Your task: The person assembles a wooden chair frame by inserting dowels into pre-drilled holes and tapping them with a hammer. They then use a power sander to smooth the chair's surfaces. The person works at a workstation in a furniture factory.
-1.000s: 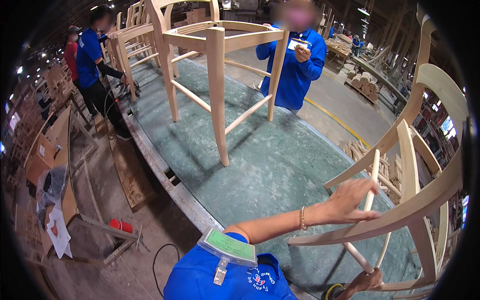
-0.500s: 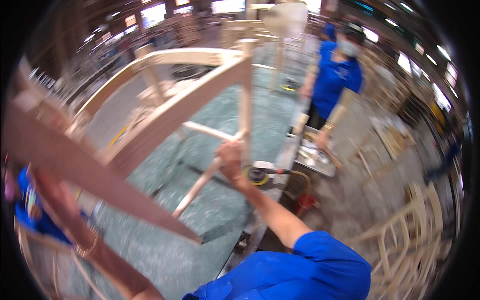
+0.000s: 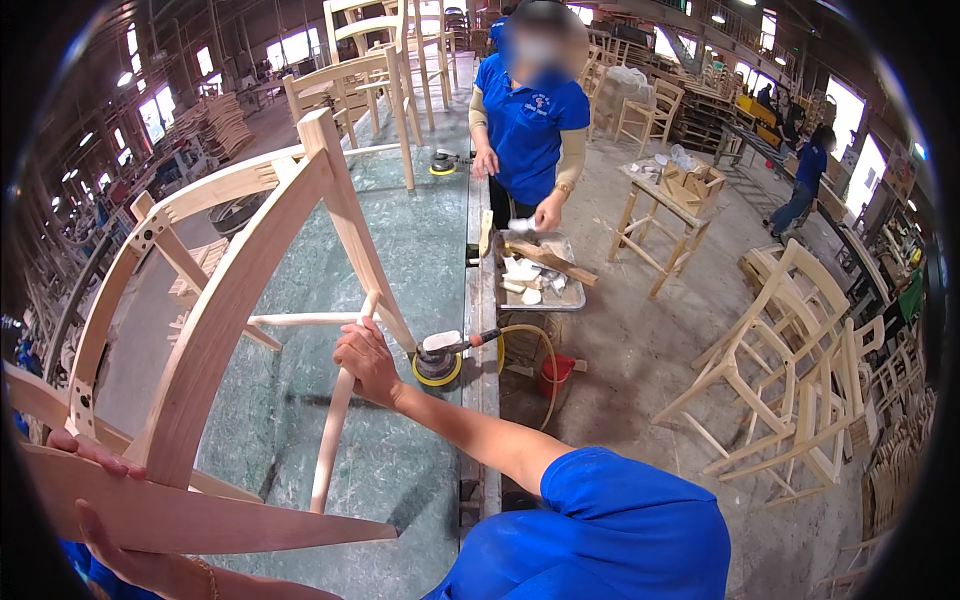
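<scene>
A pale wooden chair frame [image 3: 225, 290] is shown tilted over the near part of a green-topped workbench [image 3: 430, 240], with its left side projecting past the bench's left edge. At lower left, a tapered leg [image 3: 230, 520] is clamped in the left hand [image 3: 125, 562]: the fingers are curled over its upper edge, and the thumb is set below. Half a second earlier this hand was blurred alongside the leg; one second earlier it was spread at a round rail. Farther right, a round stretcher [image 3: 333, 430] is enclosed by the fingers of the right hand [image 3: 368, 362], as in the preceding frame. Whether the leg ends are borne by the bench cannot be told.

Beside the right hand, near the bench's right edge, a round sander [image 3: 437, 362] with a yellow-rimmed pad is seen. A second sander [image 3: 443, 162] and assembled chairs [image 3: 375, 60] are placed toward the far end. At the right edge, a metal tray [image 3: 572, 296] of white pieces is attended by a co-worker in blue [image 3: 540, 130]. A red bucket [image 3: 557, 376] is set below, and further chairs [image 3: 765, 375] are stood on the floor at right.
</scene>
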`<state>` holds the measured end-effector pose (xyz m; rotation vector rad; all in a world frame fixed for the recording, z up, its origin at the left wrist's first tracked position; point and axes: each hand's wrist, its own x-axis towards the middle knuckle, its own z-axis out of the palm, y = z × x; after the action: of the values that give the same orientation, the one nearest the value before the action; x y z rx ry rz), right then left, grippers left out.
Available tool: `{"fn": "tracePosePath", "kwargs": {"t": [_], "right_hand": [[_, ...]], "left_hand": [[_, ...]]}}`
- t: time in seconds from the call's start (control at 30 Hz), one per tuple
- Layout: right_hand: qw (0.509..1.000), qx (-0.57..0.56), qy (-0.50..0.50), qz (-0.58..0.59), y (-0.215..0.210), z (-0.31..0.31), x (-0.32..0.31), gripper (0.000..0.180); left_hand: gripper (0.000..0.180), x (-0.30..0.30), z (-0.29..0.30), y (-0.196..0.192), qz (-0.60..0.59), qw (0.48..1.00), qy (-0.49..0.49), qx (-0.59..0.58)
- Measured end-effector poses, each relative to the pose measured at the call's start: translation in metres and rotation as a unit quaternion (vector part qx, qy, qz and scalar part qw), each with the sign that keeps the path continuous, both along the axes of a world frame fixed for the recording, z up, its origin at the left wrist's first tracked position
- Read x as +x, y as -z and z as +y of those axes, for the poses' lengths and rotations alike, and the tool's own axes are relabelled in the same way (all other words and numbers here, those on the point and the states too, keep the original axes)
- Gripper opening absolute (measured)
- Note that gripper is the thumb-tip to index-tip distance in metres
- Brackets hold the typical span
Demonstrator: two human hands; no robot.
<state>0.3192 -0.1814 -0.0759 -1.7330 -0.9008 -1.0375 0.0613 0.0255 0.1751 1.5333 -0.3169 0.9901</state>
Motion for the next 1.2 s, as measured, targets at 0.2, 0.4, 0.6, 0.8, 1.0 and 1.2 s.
{"fn": "tracePosePath", "kwargs": {"t": [0.2, 0.4, 0.6, 0.8, 1.0, 1.2], "right_hand": [[1.0, -0.009, 0.015, -0.007, 0.003, -0.001, 0.002, 0.018], [1.0, -0.009, 0.014, -0.003, 0.003, 0.0, 0.001, 0.018], [1.0, -0.007, 0.001, 0.001, 0.002, 0.0, 0.001, 0.022], [1.0, -0.01, 0.001, 0.004, 0.003, -0.001, 0.002, 0.022], [1.0, -0.006, -0.002, -0.001, 0.003, 0.0, 0.002, 0.023], [1.0, -0.006, 0.002, -0.001, 0.004, 0.001, 0.003, 0.022]], "left_hand": [[0.063, 0.001, -0.017, -0.003, 0.015, 0.996, -0.081, -0.021], [0.064, 0.0, -0.015, -0.003, 0.012, 0.995, -0.102, -0.003], [0.067, 0.0, -0.016, -0.004, 0.024, 0.996, -0.089, 0.021], [0.072, 0.003, -0.021, -0.004, 0.006, 0.991, -0.135, -0.002], [0.073, 0.0, -0.017, -0.002, 0.008, 0.992, -0.125, -0.007], [0.07, 0.0, -0.017, -0.001, 0.01, 0.99, -0.139, 0.013]]}}
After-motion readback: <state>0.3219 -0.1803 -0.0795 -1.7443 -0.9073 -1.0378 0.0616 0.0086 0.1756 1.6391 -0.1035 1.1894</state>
